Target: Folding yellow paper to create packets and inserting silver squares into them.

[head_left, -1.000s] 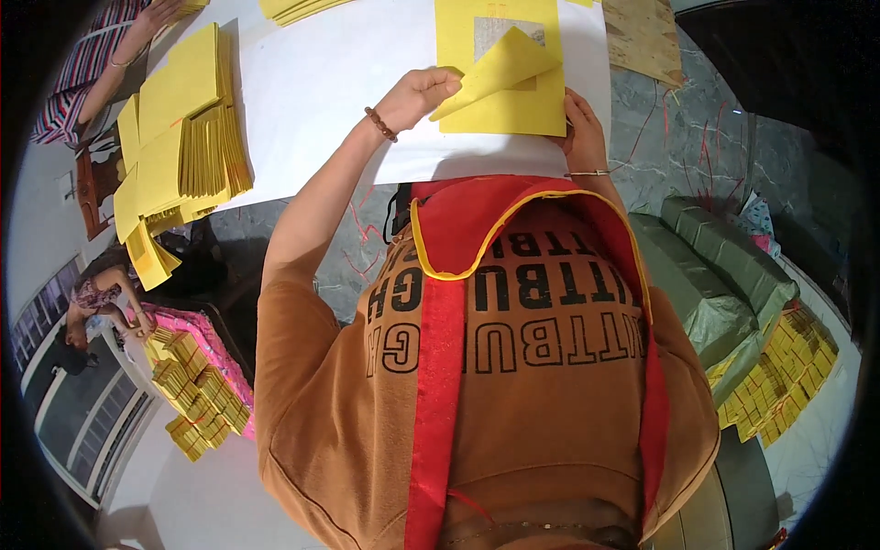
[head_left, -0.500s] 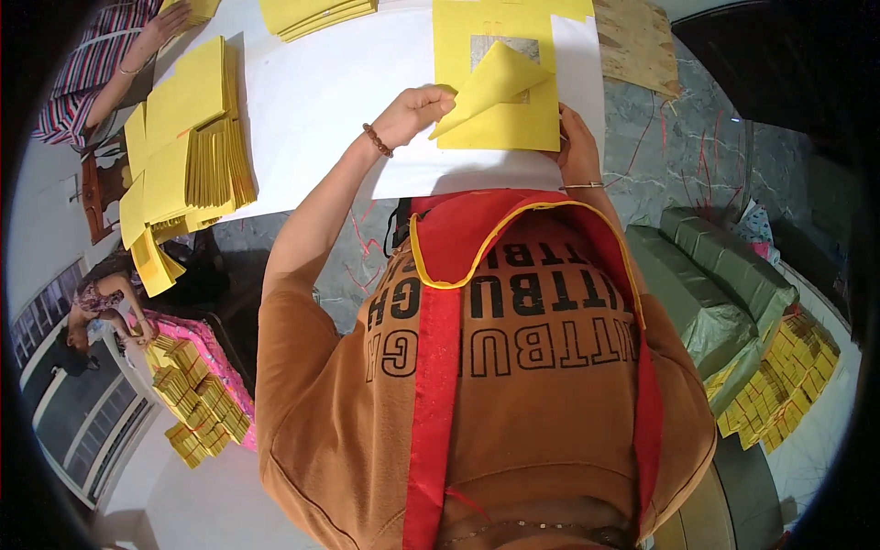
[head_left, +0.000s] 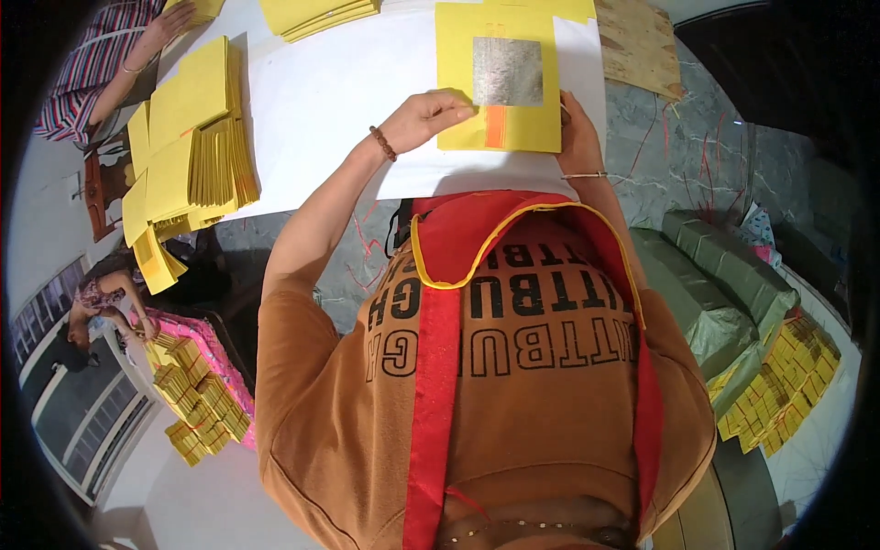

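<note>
In front of me a yellow paper sheet (head_left: 454, 55) lies flat at the table's near edge. It bears a silver square (head_left: 507, 71) with an orange strip (head_left: 495, 126) below it. My left hand (head_left: 429, 117), with a beaded bracelet at the wrist, reaches over the sheet's left edge. Its thumb and fingers are drawn together, and whatever they may pinch is hidden. Along the right edge my right hand (head_left: 579, 133) is curled against the paper, its fingertips partly out of sight.
A tall pile of folded yellow paper (head_left: 197, 128) stands at the table's left. Another yellow stack (head_left: 316, 16) is at the back. A co-worker's hand (head_left: 172, 23) rests on paper at the far left. Green wrapped bundles (head_left: 706, 284) are to my right.
The yellow flap that my left hand held folded across the silver square no longer covers it. The left hand has shifted slightly right and down; the right hand stays at the edge.
</note>
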`<action>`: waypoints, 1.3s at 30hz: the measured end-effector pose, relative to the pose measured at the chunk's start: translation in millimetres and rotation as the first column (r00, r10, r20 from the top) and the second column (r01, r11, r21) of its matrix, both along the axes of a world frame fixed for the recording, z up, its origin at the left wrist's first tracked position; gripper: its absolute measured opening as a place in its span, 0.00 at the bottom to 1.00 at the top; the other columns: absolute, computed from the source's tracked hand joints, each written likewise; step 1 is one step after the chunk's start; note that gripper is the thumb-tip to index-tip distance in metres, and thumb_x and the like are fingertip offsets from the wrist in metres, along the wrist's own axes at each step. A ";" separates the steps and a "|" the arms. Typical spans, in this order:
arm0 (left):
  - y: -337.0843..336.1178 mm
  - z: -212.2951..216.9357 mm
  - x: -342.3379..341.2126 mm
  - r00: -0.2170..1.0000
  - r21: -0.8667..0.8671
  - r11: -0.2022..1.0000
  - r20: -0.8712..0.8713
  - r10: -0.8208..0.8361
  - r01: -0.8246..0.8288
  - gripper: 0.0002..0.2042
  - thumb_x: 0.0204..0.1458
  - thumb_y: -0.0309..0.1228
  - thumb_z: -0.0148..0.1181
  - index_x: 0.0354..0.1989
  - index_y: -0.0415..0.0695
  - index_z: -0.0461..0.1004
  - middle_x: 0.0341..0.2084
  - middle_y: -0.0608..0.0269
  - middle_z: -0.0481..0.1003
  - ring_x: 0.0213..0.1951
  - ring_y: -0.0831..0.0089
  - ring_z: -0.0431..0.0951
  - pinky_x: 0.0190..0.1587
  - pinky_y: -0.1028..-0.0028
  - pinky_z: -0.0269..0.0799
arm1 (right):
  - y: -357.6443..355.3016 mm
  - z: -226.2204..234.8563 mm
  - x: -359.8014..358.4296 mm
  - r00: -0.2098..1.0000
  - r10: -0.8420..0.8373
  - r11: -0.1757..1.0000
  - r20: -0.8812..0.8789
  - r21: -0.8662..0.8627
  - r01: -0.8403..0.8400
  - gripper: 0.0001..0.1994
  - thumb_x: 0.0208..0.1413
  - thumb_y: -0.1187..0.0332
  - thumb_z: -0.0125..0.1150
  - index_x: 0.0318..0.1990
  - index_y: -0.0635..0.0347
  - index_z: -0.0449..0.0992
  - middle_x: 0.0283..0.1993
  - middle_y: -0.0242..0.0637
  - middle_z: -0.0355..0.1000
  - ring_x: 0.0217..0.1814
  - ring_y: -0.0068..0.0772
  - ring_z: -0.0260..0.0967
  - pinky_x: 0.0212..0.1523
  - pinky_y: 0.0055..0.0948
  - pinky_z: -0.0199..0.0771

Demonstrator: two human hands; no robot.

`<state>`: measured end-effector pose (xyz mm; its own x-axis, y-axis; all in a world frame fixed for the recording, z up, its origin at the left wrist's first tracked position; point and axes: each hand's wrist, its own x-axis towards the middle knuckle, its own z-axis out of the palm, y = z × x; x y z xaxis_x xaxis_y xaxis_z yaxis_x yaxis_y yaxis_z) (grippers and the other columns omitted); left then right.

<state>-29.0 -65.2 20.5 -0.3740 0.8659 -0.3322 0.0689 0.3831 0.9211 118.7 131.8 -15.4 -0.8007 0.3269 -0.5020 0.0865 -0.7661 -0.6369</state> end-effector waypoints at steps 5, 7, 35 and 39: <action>6.0 -11.7 -5.2 0.993 -0.031 0.993 0.003 0.116 -0.115 0.17 0.54 0.42 0.50 0.41 0.41 0.72 0.27 0.65 0.71 0.31 0.80 0.70 0.36 0.78 0.67 | -9.8 9.6 -15.7 0.999 -0.019 0.986 -0.040 0.163 0.025 0.13 0.53 0.68 0.51 0.45 0.61 0.64 0.50 0.38 0.64 0.49 0.30 0.63 0.49 0.29 0.64; 15.2 -12.2 -9.8 0.996 -0.117 0.989 -0.009 0.086 -0.086 0.18 0.54 0.43 0.50 0.44 0.42 0.70 0.25 0.65 0.71 0.28 0.80 0.71 0.33 0.79 0.68 | -14.6 2.9 -21.3 0.977 -0.010 0.968 -0.212 0.242 0.062 0.13 0.48 0.74 0.55 0.42 0.60 0.63 0.59 0.43 0.55 0.57 0.33 0.57 0.54 0.29 0.60; 87.6 -31.4 12.3 0.746 0.228 0.750 0.465 0.477 -0.621 0.13 0.53 0.35 0.54 0.40 0.37 0.69 0.24 0.69 0.70 0.25 0.86 0.68 0.25 0.84 0.64 | -33.7 7.7 -41.3 0.972 0.149 0.896 -0.184 0.442 -0.054 0.31 0.57 0.69 0.46 0.63 0.66 0.39 0.64 0.48 0.46 0.66 0.36 0.44 0.62 0.30 0.47; 86.4 -18.0 10.1 0.805 0.204 0.815 0.405 0.434 -0.542 0.13 0.53 0.33 0.53 0.43 0.38 0.68 0.26 0.68 0.70 0.23 0.86 0.68 0.21 0.85 0.64 | -28.2 -2.8 -40.0 0.978 0.104 0.926 -0.180 0.375 -0.029 0.31 0.57 0.69 0.46 0.64 0.64 0.38 0.64 0.48 0.46 0.65 0.36 0.45 0.62 0.29 0.46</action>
<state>-19.0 21.2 2.5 -0.6898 0.6713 -0.2712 -0.3752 -0.0111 0.9269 78.7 103.6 -18.3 -0.8961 0.4013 -0.1897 -0.0238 -0.4703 -0.8822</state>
